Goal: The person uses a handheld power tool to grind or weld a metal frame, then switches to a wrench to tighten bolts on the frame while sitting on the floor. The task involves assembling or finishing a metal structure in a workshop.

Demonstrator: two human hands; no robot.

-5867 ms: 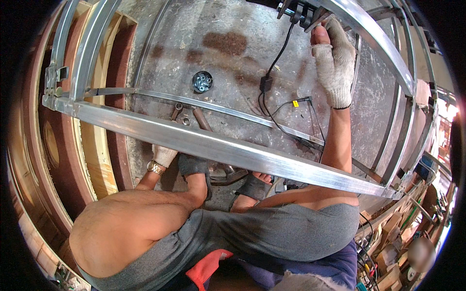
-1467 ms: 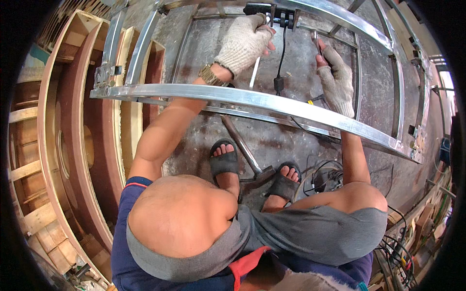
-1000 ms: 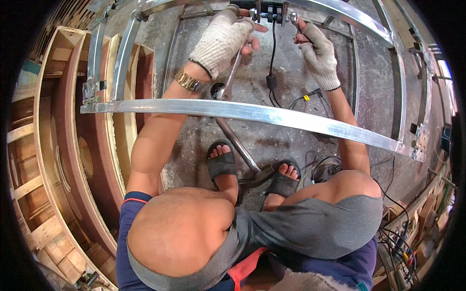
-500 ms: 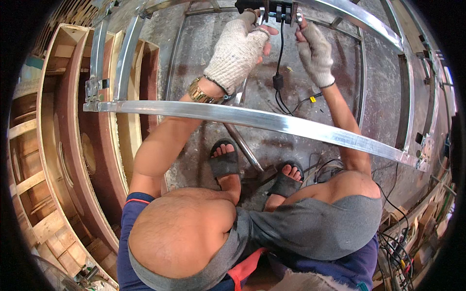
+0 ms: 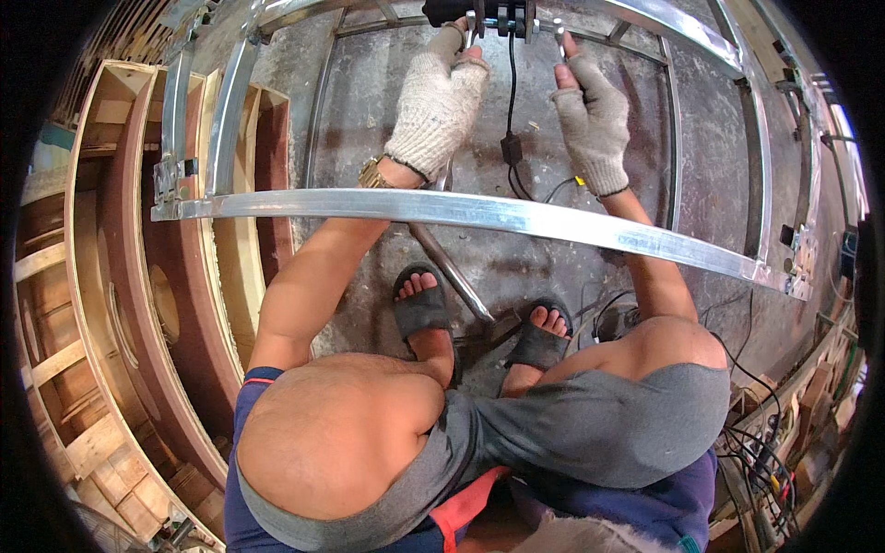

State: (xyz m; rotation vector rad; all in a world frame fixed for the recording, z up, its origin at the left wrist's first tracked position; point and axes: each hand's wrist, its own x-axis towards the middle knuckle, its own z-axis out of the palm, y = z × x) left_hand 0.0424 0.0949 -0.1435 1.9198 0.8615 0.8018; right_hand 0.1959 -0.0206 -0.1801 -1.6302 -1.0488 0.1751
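Note:
My left hand, in a knitted fingerless glove, is closed around a silver wrench whose end sits at the left side of a bolt through a black bracket. My right hand, gloved the same way, grips another silver wrench upright between thumb and fingers. That wrench stands apart from the bolt's right end. A black part adjoins the bracket at the top edge, partly cut off. Below the bracket hangs a black cable with an inline connector.
A shiny metal frame bar crosses over both my forearms. Long wooden boxes stand at the left. A metal tube slants down between my sandalled feet. Loose cables and wood scraps lie at the lower right.
My right hand's wrench has come away from the bolt's right end and now stands apart from it. My left hand stays at the bolt's left side. The whole view has shifted slightly.

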